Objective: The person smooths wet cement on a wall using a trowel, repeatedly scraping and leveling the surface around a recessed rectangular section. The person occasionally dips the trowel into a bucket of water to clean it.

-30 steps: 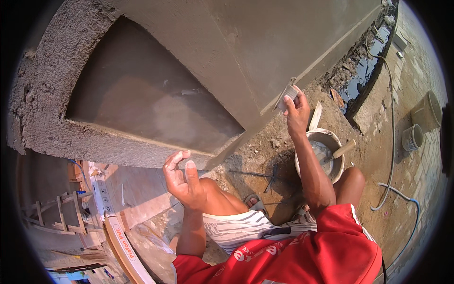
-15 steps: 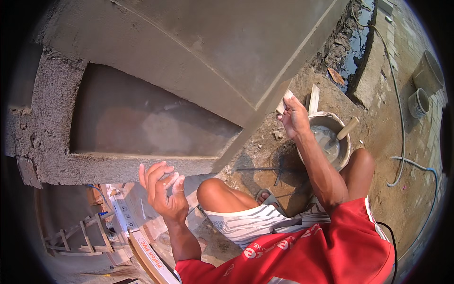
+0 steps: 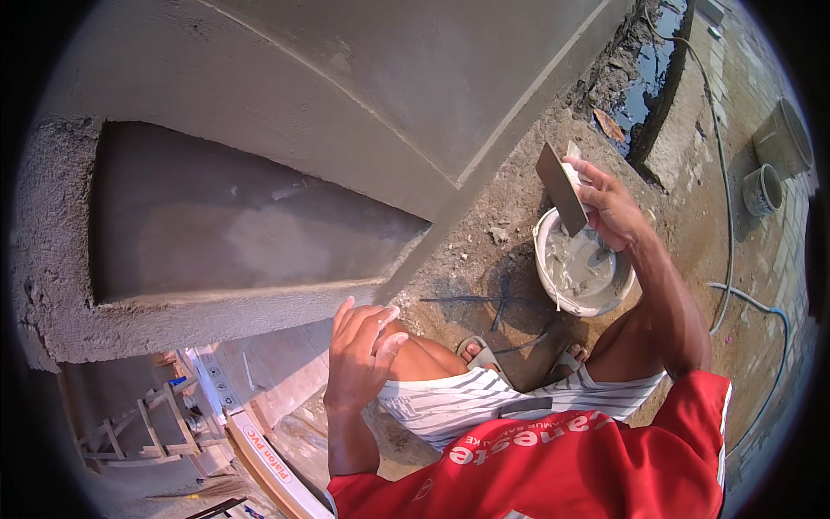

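Observation:
My right hand (image 3: 616,210) grips a plastering trowel (image 3: 561,189) by its handle, the flat rectangular blade tilted above a bucket (image 3: 545,275) of wet grey mortar (image 3: 575,264). The hand covers part of the bucket's far right side. My left hand (image 3: 358,355) is empty, its whitened fingers apart and slightly curled, close to the lower edge of a plastered ledge (image 3: 233,317); whether they touch it I cannot tell. Above that ledge lies a smooth, wedge-shaped recess (image 3: 251,216) in the grey plastered wall (image 3: 415,78), bordered by rough render at the left.
A wooden ladder-like frame (image 3: 156,428) and a long boxed strip (image 3: 272,458) lie at lower left. Two pails (image 3: 762,190) (image 3: 782,138) stand at right, near a hose (image 3: 724,199). A water-filled ditch (image 3: 650,86) runs along the upper right. Thin dark rods (image 3: 500,301) lie by my feet.
My right hand has drawn away from the wall edge to the right, bringing the trowel over the bucket. My left hand has shifted right along the ledge. The view has moved slightly.

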Motion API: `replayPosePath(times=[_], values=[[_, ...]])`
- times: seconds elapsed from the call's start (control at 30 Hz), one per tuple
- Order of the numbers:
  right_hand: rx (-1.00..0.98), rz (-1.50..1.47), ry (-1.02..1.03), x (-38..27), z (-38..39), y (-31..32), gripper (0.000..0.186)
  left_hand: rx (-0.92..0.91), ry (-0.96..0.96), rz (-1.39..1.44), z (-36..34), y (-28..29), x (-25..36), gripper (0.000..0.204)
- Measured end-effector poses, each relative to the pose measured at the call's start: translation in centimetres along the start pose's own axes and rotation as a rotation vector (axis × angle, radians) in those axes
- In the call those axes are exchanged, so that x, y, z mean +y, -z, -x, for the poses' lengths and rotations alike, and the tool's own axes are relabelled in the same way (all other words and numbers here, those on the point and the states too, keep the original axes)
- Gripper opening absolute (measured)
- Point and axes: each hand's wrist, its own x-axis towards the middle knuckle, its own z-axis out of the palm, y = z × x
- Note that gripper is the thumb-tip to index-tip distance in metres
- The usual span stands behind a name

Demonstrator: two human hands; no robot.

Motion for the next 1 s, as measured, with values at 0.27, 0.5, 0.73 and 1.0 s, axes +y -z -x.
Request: replayPosePath(times=[0.27, 0.5, 0.73, 1.0], values=[[-0.024, -0.122, -0.024, -2.2, 0.0, 1.4, 0.036, -0.372, -0.109, 0.138, -4.0, -5.4, 2.6, 0.037], [-0.008, -0.177, -0.177, -0.1, 1.7, 5.9, 0.033, -0.597, 0.022, 0.207, -3.7, -13.1, -0.9, 0.037], [0.050, 0.309, -0.116, -1.5, 0.1, 2.6, 0.038, -0.508, 0.149, 0.359, -4.8, -13.4, -2.0, 0.040], [-0.033, 1.343, 0.063, -0.8, -9.3, -3.4, 0.024, -0.532, 0.181, 0.347, -4.2, -13.3, -2.5, 0.040]])
